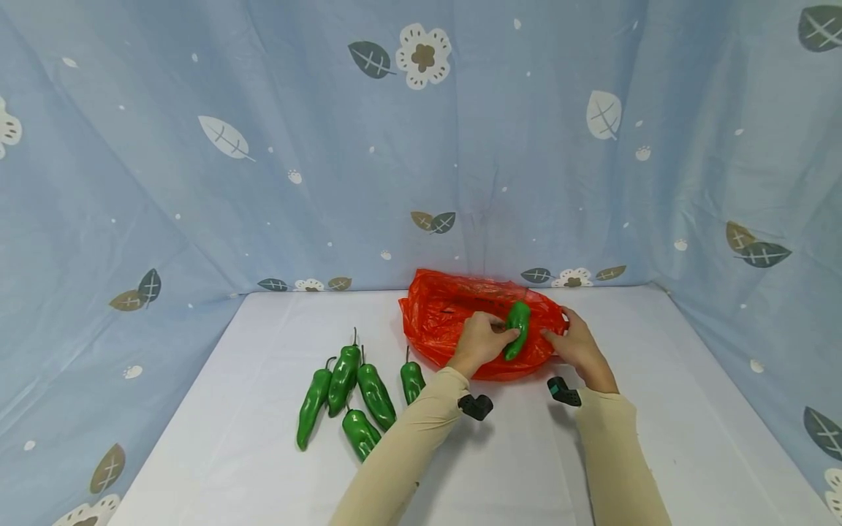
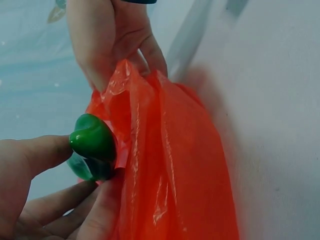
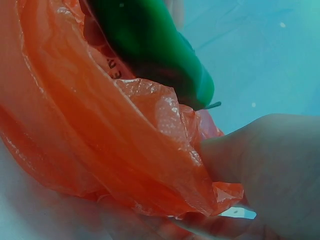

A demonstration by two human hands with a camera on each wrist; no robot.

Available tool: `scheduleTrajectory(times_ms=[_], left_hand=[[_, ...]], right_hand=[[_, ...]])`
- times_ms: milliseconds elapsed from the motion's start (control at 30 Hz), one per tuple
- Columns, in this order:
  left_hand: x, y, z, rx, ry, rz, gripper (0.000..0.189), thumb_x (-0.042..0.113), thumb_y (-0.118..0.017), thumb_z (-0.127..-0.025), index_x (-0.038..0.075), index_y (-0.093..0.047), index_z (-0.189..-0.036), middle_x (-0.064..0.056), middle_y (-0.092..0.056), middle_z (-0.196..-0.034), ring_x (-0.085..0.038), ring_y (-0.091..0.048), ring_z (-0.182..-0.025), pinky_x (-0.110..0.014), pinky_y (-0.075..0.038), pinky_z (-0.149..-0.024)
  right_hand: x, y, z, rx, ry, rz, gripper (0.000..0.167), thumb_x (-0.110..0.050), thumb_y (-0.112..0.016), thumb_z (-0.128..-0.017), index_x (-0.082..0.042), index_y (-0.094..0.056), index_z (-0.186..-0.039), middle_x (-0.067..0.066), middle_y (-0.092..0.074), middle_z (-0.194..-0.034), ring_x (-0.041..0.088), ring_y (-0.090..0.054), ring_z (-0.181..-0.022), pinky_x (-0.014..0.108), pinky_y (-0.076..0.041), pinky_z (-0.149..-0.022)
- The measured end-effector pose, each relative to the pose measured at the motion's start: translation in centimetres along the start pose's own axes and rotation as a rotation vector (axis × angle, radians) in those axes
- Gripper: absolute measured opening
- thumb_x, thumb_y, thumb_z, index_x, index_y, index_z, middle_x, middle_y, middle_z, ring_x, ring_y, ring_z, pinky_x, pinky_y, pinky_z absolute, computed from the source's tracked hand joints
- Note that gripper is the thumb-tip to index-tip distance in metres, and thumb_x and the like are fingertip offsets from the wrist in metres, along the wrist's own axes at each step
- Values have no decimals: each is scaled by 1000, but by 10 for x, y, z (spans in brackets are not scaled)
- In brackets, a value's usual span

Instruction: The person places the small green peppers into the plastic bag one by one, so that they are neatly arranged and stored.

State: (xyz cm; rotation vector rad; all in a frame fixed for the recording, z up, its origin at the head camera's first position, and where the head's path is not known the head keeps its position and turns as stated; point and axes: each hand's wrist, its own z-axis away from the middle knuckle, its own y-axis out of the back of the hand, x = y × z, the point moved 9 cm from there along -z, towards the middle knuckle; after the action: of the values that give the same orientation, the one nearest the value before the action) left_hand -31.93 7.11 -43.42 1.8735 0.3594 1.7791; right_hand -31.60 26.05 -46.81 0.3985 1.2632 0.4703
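A green pepper (image 1: 517, 330) is pinched between the thumb and fingers of my left hand (image 1: 482, 340), over the mouth of a red plastic bag (image 1: 434, 332). In the left wrist view the pepper (image 2: 92, 140) points its rounded tip at the camera, close beside the bag (image 2: 175, 165). My right hand (image 1: 579, 343) grips the bag's right edge. The right wrist view has the right thumb (image 3: 225, 157) on the near side of the bag (image 3: 110, 145), fingers beneath, and the pepper's stem end (image 3: 200, 87) just above the rim.
Several more green peppers (image 1: 314, 405) lie on the white table (image 1: 263, 482) to the left, one (image 1: 412, 380) close by my left forearm. A blue patterned curtain (image 1: 329, 146) encloses the table at the back and sides.
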Motion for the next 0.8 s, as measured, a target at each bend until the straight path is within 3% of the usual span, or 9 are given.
scheduleTrajectory(times_ms=[633,800], left_hand=[[-3,-14,-1,-12,20,-27,33,26,-80,-92,0,-77,-113,-9,-78,-99,-9,-64,-79,-21,-57,-69],[-4,-16,-3,-14,31,-60,36,27,-80,-92,0,-77,-115,-10,-78,-103,-12,-67,-85,-24,-58,-76]], right_hand=[[1,0,0,10,-22,8,80,-18,-53,-106,2,-3,-164,35,-21,-164,55,-35,-145,59,-47,-109],[2,-1,-1,3,-11,6,79,-18,-53,-106,3,-3,-164,36,-24,-163,55,-37,-144,59,-48,-108]])
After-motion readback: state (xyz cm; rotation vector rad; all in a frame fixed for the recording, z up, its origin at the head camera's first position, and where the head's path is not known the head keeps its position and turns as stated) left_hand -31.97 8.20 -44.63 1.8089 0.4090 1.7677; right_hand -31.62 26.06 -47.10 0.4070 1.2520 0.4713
